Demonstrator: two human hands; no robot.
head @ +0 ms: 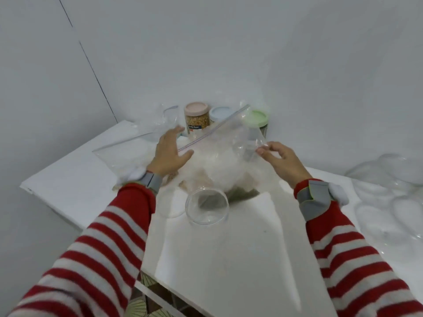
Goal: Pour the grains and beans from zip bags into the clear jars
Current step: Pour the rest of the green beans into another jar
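Sleeves: red-and-white striped knit, soft, at both lower corners of the head view; grey wristbands (152,180) wrap the wrists.
Table: white, smooth, faintly glossy slab (240,259) carrying everything.
Empty jar: clear, round, rigid plastic (207,205), uncapped and with nothing in it. It stands on the table just in front of the bag.
Zip bag: thin, crinkly clear film (229,143), held up behind and above the jar. Its zip strip (212,131) slants up to the right.
Grains: white, fine and loose (215,161), sagging in the bag's lower part close above the jar's rim.
Left grip: bare hand (170,154), fingers fairly straight and spread, resting against the bag's left end by the zip and clasping nothing.
Right grip: bare hand (281,161), pinching the bag's right edge between thumb and fingertips.
Step in hand: probably readying this bag to pour; I cannot tell whether the zip is parted.
Next move: likely needs the zip open and one corner lowered into the jar's mouth, tipped slowly because limp film folds and spills.
Back row: pink-lidded jar (197,118) of yellowish kernels, blue-lidded jar (220,114), green-lidded jar (257,118), all capped, by the wall.
Left side: flat bag (119,156), clear, lying on the table.
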